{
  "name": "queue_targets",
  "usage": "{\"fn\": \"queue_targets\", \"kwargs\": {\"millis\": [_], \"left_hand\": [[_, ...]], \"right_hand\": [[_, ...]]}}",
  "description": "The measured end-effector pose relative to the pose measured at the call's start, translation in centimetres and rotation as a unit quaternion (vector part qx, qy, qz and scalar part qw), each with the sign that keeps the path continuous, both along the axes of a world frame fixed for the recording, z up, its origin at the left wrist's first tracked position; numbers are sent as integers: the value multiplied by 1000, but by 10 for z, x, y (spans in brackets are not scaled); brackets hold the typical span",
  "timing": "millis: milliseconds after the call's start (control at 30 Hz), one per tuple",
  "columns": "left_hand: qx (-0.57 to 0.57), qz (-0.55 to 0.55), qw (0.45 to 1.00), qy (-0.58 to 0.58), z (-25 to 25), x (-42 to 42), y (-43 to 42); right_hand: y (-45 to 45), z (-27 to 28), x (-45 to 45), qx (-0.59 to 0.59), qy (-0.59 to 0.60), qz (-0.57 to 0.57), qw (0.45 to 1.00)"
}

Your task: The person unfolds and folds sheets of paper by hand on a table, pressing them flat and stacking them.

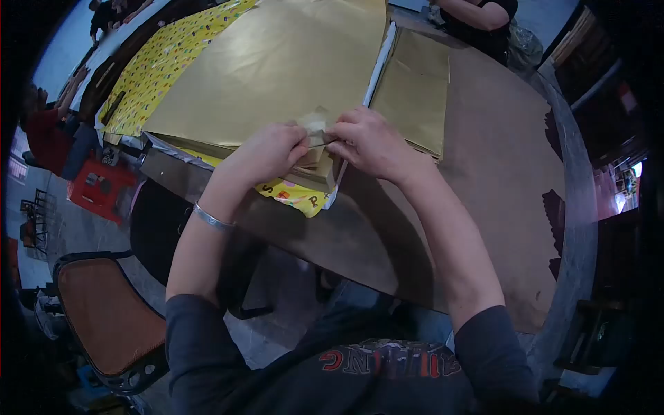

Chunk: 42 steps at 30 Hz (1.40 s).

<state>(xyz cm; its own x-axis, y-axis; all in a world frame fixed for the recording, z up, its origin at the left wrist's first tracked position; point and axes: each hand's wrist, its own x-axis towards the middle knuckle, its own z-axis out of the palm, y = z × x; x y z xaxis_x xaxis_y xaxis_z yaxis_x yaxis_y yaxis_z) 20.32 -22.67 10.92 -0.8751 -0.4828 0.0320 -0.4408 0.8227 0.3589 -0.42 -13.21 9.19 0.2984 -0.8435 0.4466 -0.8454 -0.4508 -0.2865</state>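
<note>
Both our hands meet at the frame's upper centre; our left hand (271, 151) and right hand (371, 144) pinch the folded paper (316, 126), fingers narrow; it lies between them, at the gold stack's (277, 69) near corner, neither hand clearly nearer.

Place: I take this for a small workshop, a room for handwork at tables.
Worktable: I look down on a broad brown-topped table (498, 180) with a rounded edge, bearing flat gold-coloured sheets (277, 69) and yellow printed sheeting (169, 59).
People: a person in a black top (494, 10) is at the table's far side; I make out a person in a red top (47, 138) off to the left.
Seating: a red plastic stool (100, 187) and a brown-backed, dark-framed chair (111, 315) stand on grey flooring (277, 301).
</note>
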Motion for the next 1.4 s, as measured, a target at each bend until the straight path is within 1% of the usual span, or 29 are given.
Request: {"fn": "queue_targets", "kwargs": {"millis": [100, 167, 233, 300, 333, 367, 433, 467, 500, 567, 633, 667, 700, 733, 767, 800, 833, 867, 933, 1000, 1067, 1133, 1167, 1267, 1367, 1400], "left_hand": [[0, -9, 1000, 18, 0, 0, 1], [5, -4, 1000, 27, 2, 1, 3], [-18, -17, 999, 41, 8, 6, 6], [5, 67, 983, 169, 19, 17, 8], [42, 128, 962, 236, 18, 24, 8], [41, 128, 962, 236, 16, 29, 8], [-85, 106, 951, 278, 15, 35, 11], [-43, 127, 958, 254, 12, 33, 18], [-47, 126, 957, 256, 9, 31, 20], [-126, 124, 954, 243, 2, 25, 18], [-119, 135, 953, 245, 1, 20, 7], [-107, 144, 955, 237, 0, 20, -2], [-139, 143, 954, 223, 2, 18, -7], [-143, 138, 953, 229, 3, 18, -11], [-147, 135, 954, 225, 3, 19, -12], [-151, 133, 954, 221, 5, 17, -11], [-152, 124, 950, 243, 6, 15, -11], [-153, 121, 950, 244, 6, 13, -11], [-189, 107, 939, 267, 8, 11, -13], [-198, 104, 935, 275, 16, 8, -12], [-208, 101, 931, 282, 22, 5, -13], [-217, 102, 915, 323, 25, 1, -15], [-217, 101, 915, 324, 25, 0, -16], [-214, 107, 920, 312, 19, 7, -23], [-211, 125, 929, 276, 4, 19, -29], [-227, 131, 931, 253, -2, 23, -32]], "right_hand": [[-2, -3, 1, -18, -22, 1, 1000], [-4, -6, 3, -53, -21, -4, 998], [-6, -8, 5, -55, -18, -2, 998], [-7, -9, 7, -80, -51, -3, 995], [-8, -8, 6, -79, -63, 2, 995], [-8, -8, 4, -80, -63, 1, 995], [-9, -3, 3, -79, -81, 5, 994], [-10, 0, 3, -82, -79, 6, 993], [-12, 1, 3, -97, -92, 10, 991], [-14, 4, 3, -129, -120, 14, 984], [-8, 13, 2, -139, -98, -1, 985], [-8, 15, 3, -150, -110, 2, 983], [-9, 16, 0, -162, -120, 7, 979], [-9, 16, -4, -110, -104, -7, 989], [-9, 14, -4, -114, -100, -10, 988], [-8, 15, 0, -113, -133, -37, 984], [-6, 16, 2, -110, -167, -63, 978], [-8, 18, -2, -74, -132, -71, 986], [-13, 25, -1, -81, -136, -81, 984], [-19, 35, -5, -88, -141, -92, 982], [-25, 47, -12, -66, -24, -49, 996], [-24, 54, -18, -75, -20, -41, 996], [-22, 57, -22, -82, -15, -30, 996], [-14, 56, -47, -99, -24, -26, 994], [2, 56, -81, -102, -9, -53, 993], [7, 54, -93, -100, -10, -51, 994]]}}
